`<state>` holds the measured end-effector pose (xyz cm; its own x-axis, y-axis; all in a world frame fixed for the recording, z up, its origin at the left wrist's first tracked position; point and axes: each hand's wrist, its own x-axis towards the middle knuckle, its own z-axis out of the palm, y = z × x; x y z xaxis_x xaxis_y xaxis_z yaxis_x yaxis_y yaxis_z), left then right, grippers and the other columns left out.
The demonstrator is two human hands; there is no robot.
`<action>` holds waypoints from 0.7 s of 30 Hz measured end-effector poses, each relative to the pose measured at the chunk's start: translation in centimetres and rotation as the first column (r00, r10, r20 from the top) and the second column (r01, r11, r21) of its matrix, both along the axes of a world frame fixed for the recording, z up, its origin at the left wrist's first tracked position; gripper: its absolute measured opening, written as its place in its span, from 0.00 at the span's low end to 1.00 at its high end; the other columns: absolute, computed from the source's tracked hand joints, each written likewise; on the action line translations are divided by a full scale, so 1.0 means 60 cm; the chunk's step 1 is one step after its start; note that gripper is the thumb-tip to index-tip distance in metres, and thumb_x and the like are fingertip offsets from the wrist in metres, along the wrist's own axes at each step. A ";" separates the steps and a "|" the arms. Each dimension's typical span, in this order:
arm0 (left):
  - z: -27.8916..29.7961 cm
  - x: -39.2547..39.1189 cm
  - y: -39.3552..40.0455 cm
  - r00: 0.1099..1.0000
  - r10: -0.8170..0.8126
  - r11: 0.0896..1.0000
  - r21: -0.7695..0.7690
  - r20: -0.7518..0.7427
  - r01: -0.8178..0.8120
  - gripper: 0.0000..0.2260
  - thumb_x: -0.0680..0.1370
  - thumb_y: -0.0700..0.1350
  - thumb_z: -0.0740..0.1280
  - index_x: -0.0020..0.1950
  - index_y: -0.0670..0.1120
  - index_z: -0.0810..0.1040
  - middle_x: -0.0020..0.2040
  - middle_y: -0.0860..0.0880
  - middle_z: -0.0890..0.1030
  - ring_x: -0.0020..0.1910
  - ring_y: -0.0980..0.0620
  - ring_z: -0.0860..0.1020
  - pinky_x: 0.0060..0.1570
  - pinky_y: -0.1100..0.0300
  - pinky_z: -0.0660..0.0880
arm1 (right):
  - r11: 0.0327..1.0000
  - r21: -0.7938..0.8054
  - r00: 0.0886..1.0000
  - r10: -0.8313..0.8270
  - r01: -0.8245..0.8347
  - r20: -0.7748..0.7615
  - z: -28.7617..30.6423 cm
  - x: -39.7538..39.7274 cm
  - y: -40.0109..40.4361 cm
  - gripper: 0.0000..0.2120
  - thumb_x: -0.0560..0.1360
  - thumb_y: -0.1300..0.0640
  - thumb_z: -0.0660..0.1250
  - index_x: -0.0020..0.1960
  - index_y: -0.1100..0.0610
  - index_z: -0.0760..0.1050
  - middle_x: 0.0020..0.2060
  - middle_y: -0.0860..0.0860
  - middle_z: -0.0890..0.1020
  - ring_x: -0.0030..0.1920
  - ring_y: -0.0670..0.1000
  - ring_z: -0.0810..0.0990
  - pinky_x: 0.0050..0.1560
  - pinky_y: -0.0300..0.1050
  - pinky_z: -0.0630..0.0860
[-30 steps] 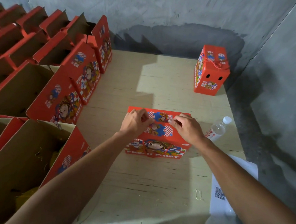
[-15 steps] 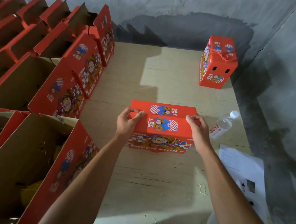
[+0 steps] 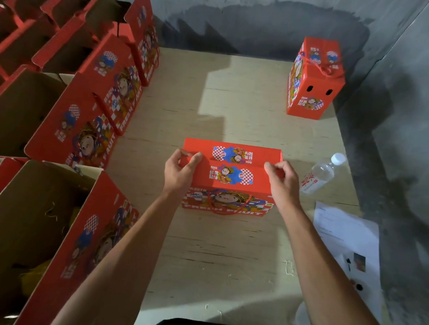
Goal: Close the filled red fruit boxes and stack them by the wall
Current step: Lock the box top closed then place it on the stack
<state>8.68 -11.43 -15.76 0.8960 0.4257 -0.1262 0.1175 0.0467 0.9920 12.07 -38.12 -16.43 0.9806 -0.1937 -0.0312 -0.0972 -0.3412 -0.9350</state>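
Note:
A red fruit box stands in the middle of the plywood floor, its two top flaps folded down and meeting along the middle. My left hand pinches the left end of the top flaps. My right hand pinches the right end of them. A closed red fruit box with a red cord handle stands on end at the far right, in the corner by the grey wall.
Several open red fruit boxes fill the left side in rows; the nearest open box shows yellow contents inside. A plastic water bottle lies to the right of the held box. White paper sheets lie at the near right.
My hands moved from the middle of the box top out to its two ends, then curled to pinch the flap ends. The view dipped slightly.

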 end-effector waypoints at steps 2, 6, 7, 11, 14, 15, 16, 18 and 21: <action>0.003 -0.002 0.001 1.000 -0.017 1.000 -0.004 0.019 0.017 0.09 0.78 0.46 0.76 0.54 0.45 0.81 0.43 0.56 0.85 0.41 0.59 0.83 0.38 0.60 0.79 | 1.000 0.015 1.000 -0.005 0.005 0.006 0.000 -0.003 0.001 0.10 0.78 0.49 0.72 0.45 0.53 0.75 0.44 0.49 0.79 0.40 0.41 0.75 0.38 0.29 0.69; 0.012 0.000 0.005 0.998 -0.034 0.992 -0.121 -0.057 0.027 0.32 0.77 0.47 0.76 0.79 0.51 0.67 0.63 0.50 0.81 0.56 0.54 0.84 0.50 0.59 0.83 | 0.994 0.090 0.998 -0.053 0.056 -0.038 0.009 -0.007 0.005 0.19 0.77 0.48 0.74 0.63 0.51 0.72 0.50 0.42 0.80 0.46 0.37 0.79 0.44 0.29 0.74; 0.013 0.003 0.009 0.994 -0.037 0.991 -0.130 -0.102 0.023 0.33 0.77 0.48 0.76 0.79 0.49 0.67 0.63 0.49 0.81 0.55 0.54 0.84 0.49 0.59 0.83 | 0.990 0.128 0.997 -0.049 0.056 -0.054 0.011 -0.009 0.004 0.23 0.77 0.49 0.74 0.67 0.50 0.69 0.53 0.41 0.80 0.47 0.37 0.81 0.45 0.31 0.77; 0.007 0.012 0.023 0.982 -0.089 0.978 -0.201 -0.166 0.054 0.23 0.76 0.49 0.77 0.70 0.46 0.79 0.52 0.46 0.87 0.45 0.50 0.87 0.39 0.57 0.83 | 0.989 0.136 0.995 -0.039 0.052 -0.094 0.016 -0.012 0.006 0.26 0.77 0.41 0.71 0.71 0.45 0.68 0.54 0.41 0.83 0.46 0.36 0.83 0.42 0.34 0.79; -0.003 0.006 0.020 0.980 -0.078 0.978 -0.207 -0.181 0.039 0.24 0.76 0.53 0.76 0.71 0.52 0.77 0.52 0.50 0.87 0.47 0.50 0.87 0.42 0.56 0.84 | 0.984 0.174 0.990 -0.023 0.047 -0.137 0.026 -0.009 0.007 0.26 0.75 0.38 0.69 0.70 0.46 0.70 0.52 0.40 0.83 0.43 0.35 0.83 0.35 0.29 0.76; -0.003 0.006 0.018 0.975 -0.073 0.979 -0.204 -0.208 0.029 0.26 0.76 0.54 0.76 0.72 0.53 0.76 0.54 0.49 0.87 0.48 0.50 0.87 0.44 0.54 0.84 | 0.982 0.182 0.989 -0.017 0.043 -0.144 0.029 -0.008 0.006 0.25 0.75 0.40 0.68 0.69 0.46 0.70 0.52 0.41 0.82 0.42 0.34 0.83 0.33 0.29 0.76; -0.003 0.008 0.017 0.966 -0.073 0.977 -0.215 -0.248 0.019 0.26 0.75 0.54 0.77 0.72 0.53 0.76 0.55 0.49 0.86 0.49 0.49 0.87 0.48 0.52 0.85 | 0.982 0.186 0.988 -0.009 0.037 -0.152 0.033 -0.007 0.005 0.25 0.75 0.42 0.69 0.69 0.47 0.71 0.52 0.41 0.82 0.42 0.34 0.83 0.32 0.30 0.75; -0.002 0.011 0.018 0.939 -0.090 0.972 -0.236 -0.332 0.009 0.24 0.74 0.54 0.77 0.68 0.48 0.79 0.53 0.47 0.87 0.48 0.48 0.87 0.50 0.49 0.84 | 0.979 0.198 0.987 -0.009 0.042 -0.162 0.036 -0.006 0.005 0.22 0.75 0.47 0.69 0.68 0.47 0.72 0.52 0.42 0.82 0.41 0.36 0.83 0.31 0.31 0.75; 0.007 0.022 0.019 0.914 -0.104 0.964 -0.267 -0.391 -0.004 0.20 0.73 0.52 0.77 0.62 0.44 0.81 0.49 0.44 0.87 0.43 0.46 0.87 0.40 0.51 0.84 | 0.981 0.128 0.964 -0.112 0.146 -0.240 0.042 -0.002 0.014 0.21 0.74 0.44 0.70 0.65 0.48 0.73 0.51 0.45 0.83 0.41 0.43 0.84 0.32 0.37 0.76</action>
<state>10.01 -10.27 -15.36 0.7666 0.2859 -0.5750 0.5086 0.2763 0.8155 11.92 -37.25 -13.93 0.9104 -0.2947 -0.2905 -0.3505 -0.1761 -0.9199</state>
